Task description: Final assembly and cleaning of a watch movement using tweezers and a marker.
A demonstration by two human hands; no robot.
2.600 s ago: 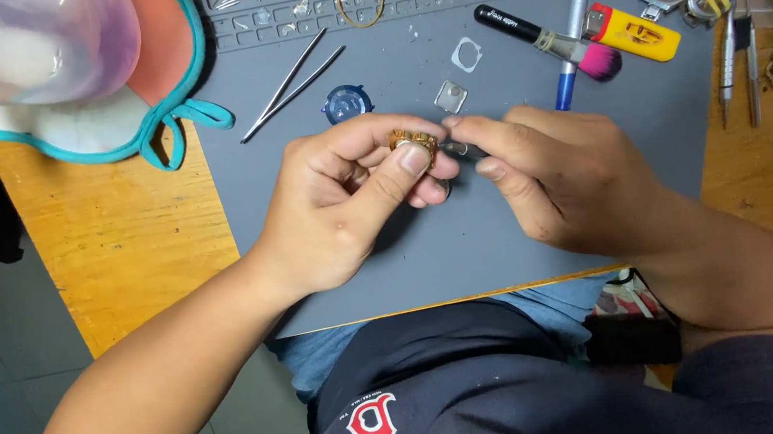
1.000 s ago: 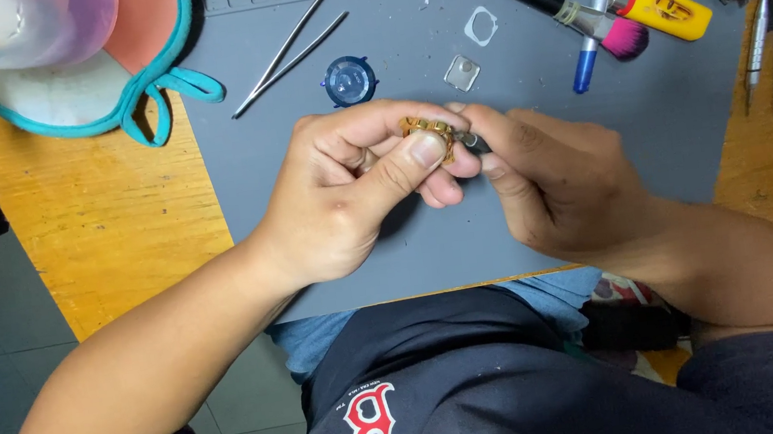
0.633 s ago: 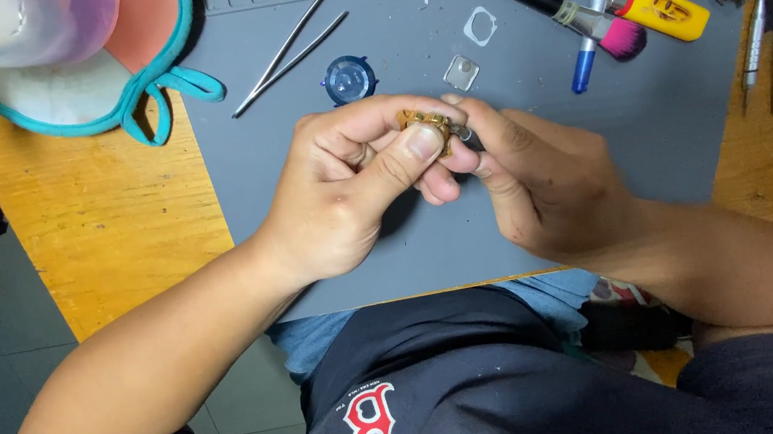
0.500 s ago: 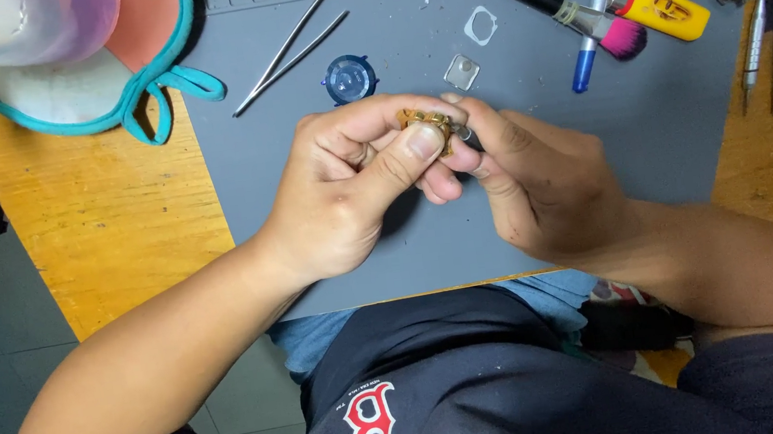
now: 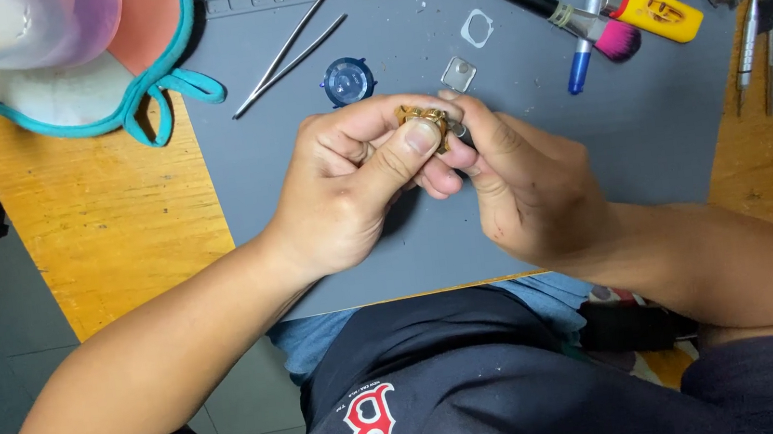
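Left hand curled, thumb and forefinger pinching a small gold watch case; thumb pad lies over its near face, other fingers folded under. Right hand closed too, fingertips pressed against the case's right side, gripping a thin dark tool of which only a short bit shows. Tool tip touches the case; can't tell exactly where. Case held above the grey mat, roughly mid-mat, nearer its far edge than the near one. Mostly hidden by fingers, so long axis and facing can't be read.

On the mat, just beyond the hands: round blue-rimmed watch part and a small square clear piece, both near the case but apart. Square clear ring further toward the far edge. Tweezers lie diagonal, far-left area. Toward the far-right corner: blue pen, black brush with pink bristles crossing it, yellow lighter just beside. Teal-edged bib-like cloth overlaps the mat's far-left corner and the wooden bench.
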